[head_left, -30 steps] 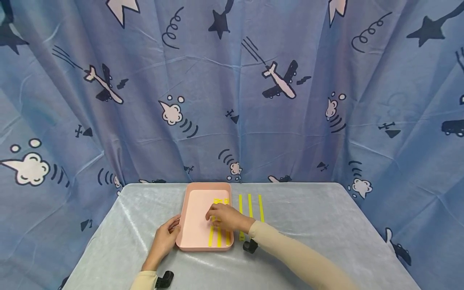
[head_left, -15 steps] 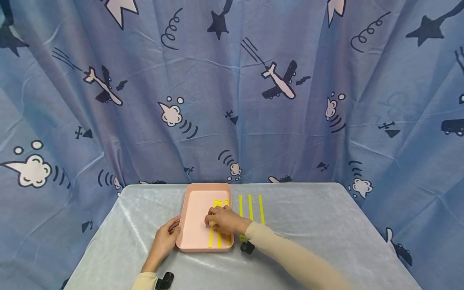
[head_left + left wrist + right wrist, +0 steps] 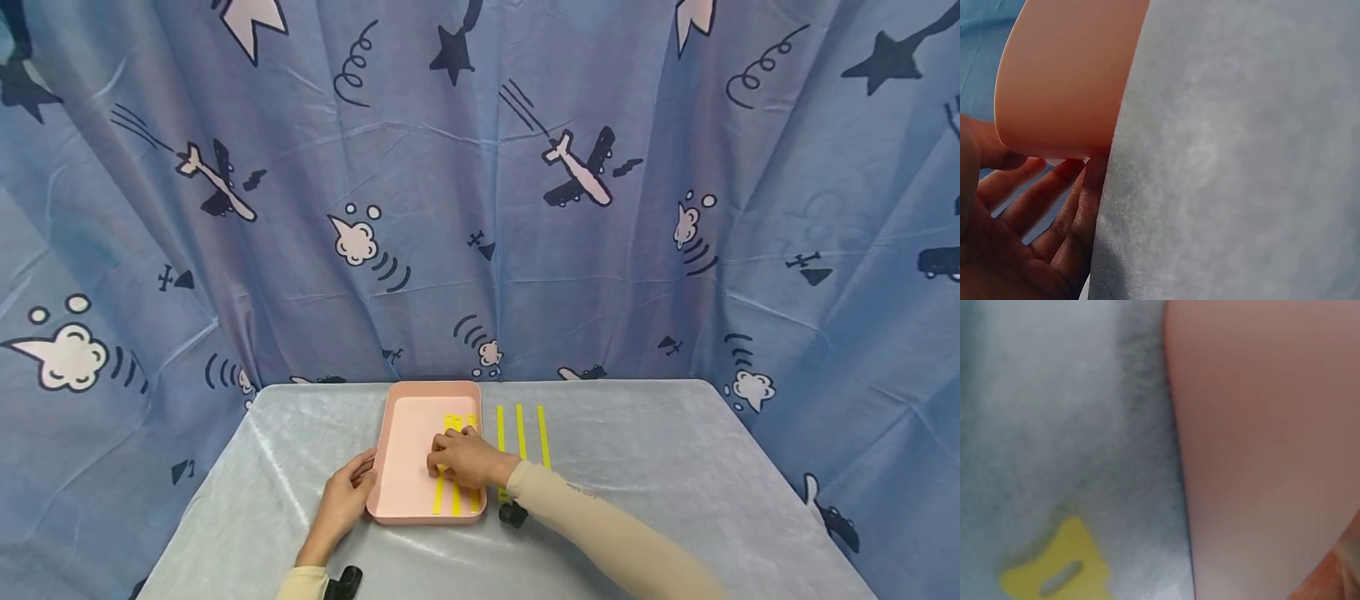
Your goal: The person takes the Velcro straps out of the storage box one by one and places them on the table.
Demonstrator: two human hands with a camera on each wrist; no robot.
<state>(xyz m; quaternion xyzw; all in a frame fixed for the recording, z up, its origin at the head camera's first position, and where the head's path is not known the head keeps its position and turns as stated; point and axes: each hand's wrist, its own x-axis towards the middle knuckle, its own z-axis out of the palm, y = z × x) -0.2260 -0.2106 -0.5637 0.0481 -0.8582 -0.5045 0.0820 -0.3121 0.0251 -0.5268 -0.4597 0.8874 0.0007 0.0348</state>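
A pink rectangular tray (image 3: 408,417) lies on the table, with several yellow strips (image 3: 437,504) side by side in its right half. My left hand (image 3: 341,504) holds the tray's left side; the left wrist view shows the thumb by the rim and the fingers (image 3: 1041,200) against the outer wall. Over the strips, my right hand (image 3: 467,458) bends its fingers down at the leftmost one. Its fingertips are mostly hidden, so a pinch cannot be made out. The right wrist view shows only a small bit of this hand (image 3: 1335,578), beyond the tray wall (image 3: 1260,456).
Right of the tray, three more yellow strips (image 3: 521,429) lie on the grey cloth-covered table (image 3: 637,467), partly covered by my right forearm. One strip end (image 3: 1063,569) has a slot and notched edges. A blue patterned curtain (image 3: 420,167) hangs behind the table.
My right hand has lowered a little and its fingers have bent further down at the leftmost strip, so the thumb no longer shows. My left hand and the tray have stayed put.
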